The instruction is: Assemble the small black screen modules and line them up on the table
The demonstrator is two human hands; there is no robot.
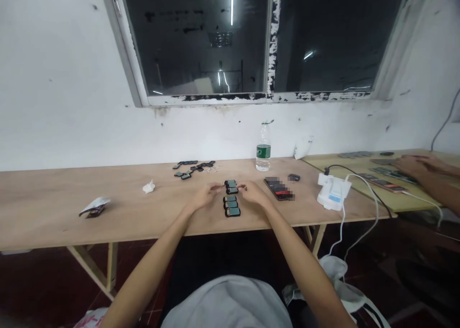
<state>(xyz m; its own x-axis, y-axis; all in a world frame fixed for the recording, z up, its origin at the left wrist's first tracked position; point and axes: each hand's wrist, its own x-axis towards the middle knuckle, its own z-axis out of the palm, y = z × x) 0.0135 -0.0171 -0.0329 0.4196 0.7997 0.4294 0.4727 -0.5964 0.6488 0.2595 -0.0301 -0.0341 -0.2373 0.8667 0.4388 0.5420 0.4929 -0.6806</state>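
Observation:
A column of several small black-framed parts with grey-green panels [232, 212] lies on the table in front of me. My left hand [206, 195] is at the left side of the upper parts, thumb and fingertips drawn together. Whatever they pinch is too small to make out. From the right, my right hand [253, 193] reaches the second part from the top [232, 191], its fingers bent inward and closed near that part's edge. Whether the fingertips grip it is unclear. Farther back lies a loose group of similar black-framed parts [186, 175], with tiny pale pieces [212, 169] beside them.
A water bottle [263, 158] stands at the back. Right of my hands are a phone [278, 189], a small dark object [293, 177] and a white power strip [332, 193] with cables. Crumpled tissue [148, 187] and a torn packet [95, 207] lie left. Another person's hands [417, 164] work at far right.

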